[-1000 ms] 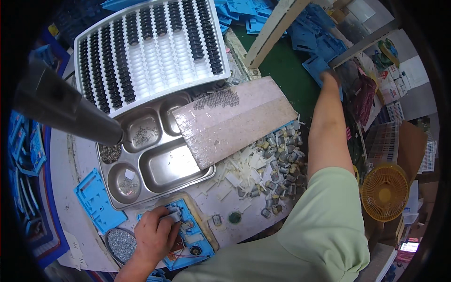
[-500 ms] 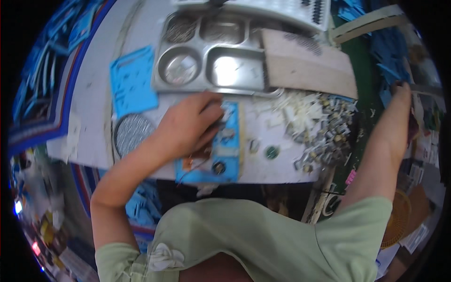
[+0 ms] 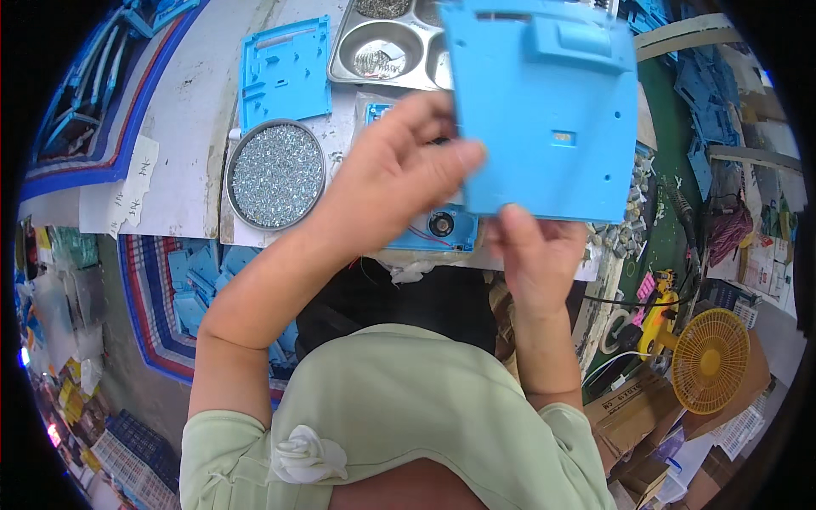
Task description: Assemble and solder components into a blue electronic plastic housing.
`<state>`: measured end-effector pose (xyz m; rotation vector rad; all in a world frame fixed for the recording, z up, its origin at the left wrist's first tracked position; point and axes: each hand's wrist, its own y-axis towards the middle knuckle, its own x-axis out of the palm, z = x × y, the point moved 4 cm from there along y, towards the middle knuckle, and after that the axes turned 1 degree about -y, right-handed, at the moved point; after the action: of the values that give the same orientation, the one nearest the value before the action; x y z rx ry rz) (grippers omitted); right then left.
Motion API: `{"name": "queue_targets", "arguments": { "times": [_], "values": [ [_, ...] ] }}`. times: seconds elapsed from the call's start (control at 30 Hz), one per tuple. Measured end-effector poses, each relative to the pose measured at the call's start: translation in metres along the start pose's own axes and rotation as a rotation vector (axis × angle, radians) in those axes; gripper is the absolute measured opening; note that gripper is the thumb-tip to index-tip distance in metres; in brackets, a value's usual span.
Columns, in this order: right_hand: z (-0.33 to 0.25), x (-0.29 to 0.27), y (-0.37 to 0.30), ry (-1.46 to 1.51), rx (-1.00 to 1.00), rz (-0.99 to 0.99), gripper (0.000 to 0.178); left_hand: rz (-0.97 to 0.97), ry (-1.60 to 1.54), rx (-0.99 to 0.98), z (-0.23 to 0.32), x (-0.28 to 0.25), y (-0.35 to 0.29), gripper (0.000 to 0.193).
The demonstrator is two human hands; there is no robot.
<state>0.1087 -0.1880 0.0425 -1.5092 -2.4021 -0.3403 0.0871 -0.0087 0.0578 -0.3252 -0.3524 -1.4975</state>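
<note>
A light-blue plastic panel [image 3: 544,93] is held up over the table, its flat face with a raised box shape and a small slot toward me. My right hand [image 3: 537,259] grips its lower edge, thumb in front and fingers partly hidden behind. At its left edge, my left hand [image 3: 395,174] laps its thumb over the face; the other fingertips are curled at the edge and partly hidden. Below the hands on the table lies a blue housing [image 3: 463,238] with a round black speaker [image 3: 441,223] and a red wire, mostly covered by the panel.
A round dish [image 3: 276,174] of small metal screws stands left of my left forearm. Behind it lies another blue panel [image 3: 286,72] beside a steel compartment tray [image 3: 336,59]. Loose metal parts [image 3: 625,229] lie at the right; a yellow fan [image 3: 711,361] stands lower right.
My right hand has come in from the far right with the blue panel. My left hand has left the housing and moved right to the panel's edge. The view has shifted.
</note>
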Motion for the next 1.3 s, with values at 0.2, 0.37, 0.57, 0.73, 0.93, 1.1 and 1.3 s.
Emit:
{"name": "queue_targets", "arguments": {
  "times": [0.2,0.37,0.57,0.73,0.93,1.1,1.3],
  "values": [
    [0.031,-0.041,0.065,-0.8,0.01,-0.139,0.028,0.282,-0.014,0.132,0.019,-0.067,-0.019,0.026],
    [0.041,-0.029,0.072,-1.13,-0.044,-0.077,0.03,0.385,0.032,0.194,0.02,-0.088,-0.037,0.029],
    [0.04,-0.024,0.066,-1.143,-0.1,-0.006,0.029,0.425,0.0,0.138,0.007,-0.089,-0.043,0.024],
    [0.005,-0.018,0.062,-0.147,0.208,0.06,0.049,0.404,0.023,0.084,0.006,-0.081,-0.035,0.026],
    [-0.016,-0.01,0.035,-0.556,0.022,-0.047,0.064,0.279,0.44,0.161,-0.013,-0.049,-0.01,0.055],
    [0.023,-0.033,-0.015,-0.968,0.11,-0.03,0.064,0.152,0.935,0.188,-0.008,-0.036,-0.035,0.068],
    [0.033,-0.024,-0.011,-1.225,0.014,-0.112,0.067,0.173,1.014,0.166,-0.023,-0.054,-0.035,0.056]
  ]
}}
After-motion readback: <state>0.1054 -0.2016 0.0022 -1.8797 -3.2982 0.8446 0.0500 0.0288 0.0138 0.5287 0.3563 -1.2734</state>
